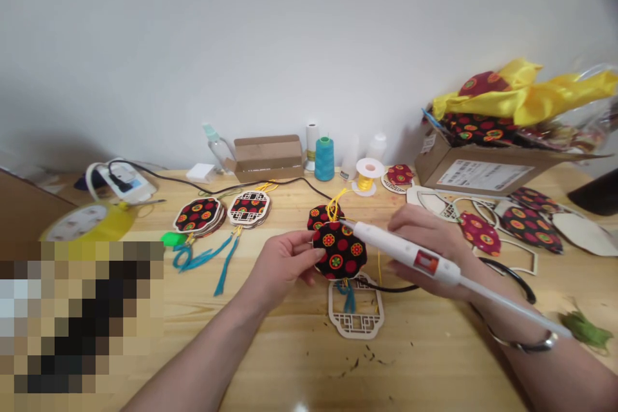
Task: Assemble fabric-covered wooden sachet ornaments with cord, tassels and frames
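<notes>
My left hand (290, 261) pinches the left edge of a scalloped black fabric piece (338, 251) printed with red and orange flowers. A yellow cord loop (334, 205) stands at its top, and a blue tassel (348, 296) hangs below. In my right hand (429, 241) is a white glue gun (408, 251), its nozzle at the fabric's upper edge and a glue stick sticking out of its back. Behind the held piece shows another flowered fabric piece (318, 215). A wooden lattice frame (356, 328) lies on the table just beneath the held piece.
Two stacks of finished ornaments (248, 209) with blue tassels lie to the left. Thread cones (324, 159), a spool of yellow cord (367, 177) and a small box (268, 158) line the wall. A carton (473, 167) full of fabric stands right, behind loose pieces. A black cable crosses the table.
</notes>
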Tool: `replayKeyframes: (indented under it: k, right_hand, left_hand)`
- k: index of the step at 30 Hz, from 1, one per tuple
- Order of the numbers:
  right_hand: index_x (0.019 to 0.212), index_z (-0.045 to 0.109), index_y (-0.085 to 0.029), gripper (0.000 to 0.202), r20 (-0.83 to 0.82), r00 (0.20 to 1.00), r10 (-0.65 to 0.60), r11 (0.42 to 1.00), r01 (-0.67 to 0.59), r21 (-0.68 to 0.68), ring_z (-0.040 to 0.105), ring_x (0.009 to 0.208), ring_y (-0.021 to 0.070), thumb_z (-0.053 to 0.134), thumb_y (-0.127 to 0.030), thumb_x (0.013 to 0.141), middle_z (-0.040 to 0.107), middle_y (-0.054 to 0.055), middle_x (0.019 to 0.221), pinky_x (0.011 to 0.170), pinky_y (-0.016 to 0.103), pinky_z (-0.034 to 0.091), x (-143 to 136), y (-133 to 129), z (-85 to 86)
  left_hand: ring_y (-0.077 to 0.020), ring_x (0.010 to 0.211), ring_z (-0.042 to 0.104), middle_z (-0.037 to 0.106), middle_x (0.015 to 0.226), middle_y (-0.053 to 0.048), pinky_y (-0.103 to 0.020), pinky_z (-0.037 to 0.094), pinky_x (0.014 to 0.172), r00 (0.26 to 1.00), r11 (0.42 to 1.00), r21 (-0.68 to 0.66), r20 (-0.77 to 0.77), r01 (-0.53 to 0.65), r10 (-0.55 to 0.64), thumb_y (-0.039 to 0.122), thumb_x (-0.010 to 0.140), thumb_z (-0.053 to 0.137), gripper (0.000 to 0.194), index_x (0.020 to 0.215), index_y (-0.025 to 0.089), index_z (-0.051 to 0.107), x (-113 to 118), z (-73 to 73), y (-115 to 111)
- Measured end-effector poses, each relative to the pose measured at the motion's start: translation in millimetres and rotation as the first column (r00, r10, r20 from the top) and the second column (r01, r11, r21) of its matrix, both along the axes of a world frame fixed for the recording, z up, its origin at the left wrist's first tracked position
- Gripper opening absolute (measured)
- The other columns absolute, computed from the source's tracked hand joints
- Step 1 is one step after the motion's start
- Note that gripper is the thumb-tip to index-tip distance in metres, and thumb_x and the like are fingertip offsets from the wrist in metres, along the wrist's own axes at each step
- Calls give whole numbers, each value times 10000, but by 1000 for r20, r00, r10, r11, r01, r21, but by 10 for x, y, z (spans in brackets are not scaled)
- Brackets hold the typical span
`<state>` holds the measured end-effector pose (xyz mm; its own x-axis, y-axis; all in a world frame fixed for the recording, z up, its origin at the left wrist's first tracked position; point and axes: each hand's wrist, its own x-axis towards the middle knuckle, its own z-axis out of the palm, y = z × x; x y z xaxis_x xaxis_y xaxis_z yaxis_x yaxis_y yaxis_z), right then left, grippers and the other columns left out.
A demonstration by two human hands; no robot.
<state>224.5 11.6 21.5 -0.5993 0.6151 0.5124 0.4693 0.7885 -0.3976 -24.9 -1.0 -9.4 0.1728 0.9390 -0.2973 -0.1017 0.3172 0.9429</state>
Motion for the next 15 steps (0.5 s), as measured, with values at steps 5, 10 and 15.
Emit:
replayKeyframes:
  k: [5,10,15]
  right_hand:
    - [675,580,-177,266,46,997,57,998,-56,-25,468,626,145,596,-411,799,545,35,675,606,301,342,-114,-65,-2]
    - [616,532,-179,326,135,990,39,999,-38,-10,417,596,130,590,-448,791,494,7,636,608,292,303,-139,-81,-61]
    - [627,546,-179,354,218,976,15,1000,-15,-3,405,608,137,570,-496,783,491,9,645,609,294,273,-154,-85,-110]
  left_hand:
    - [-78,439,542,726,744,-63,-166,423,372,997,999,-8,-61,44,-45,225,641,752,274,903,153,716,31,53,-25]
    - [-72,412,508,707,664,-49,-172,424,374,993,995,-20,-72,97,-98,246,653,739,257,893,158,715,47,54,-34]
    - [-67,417,500,709,687,-46,-177,426,379,990,994,-35,-96,103,-106,261,630,747,333,930,128,691,64,48,-39]
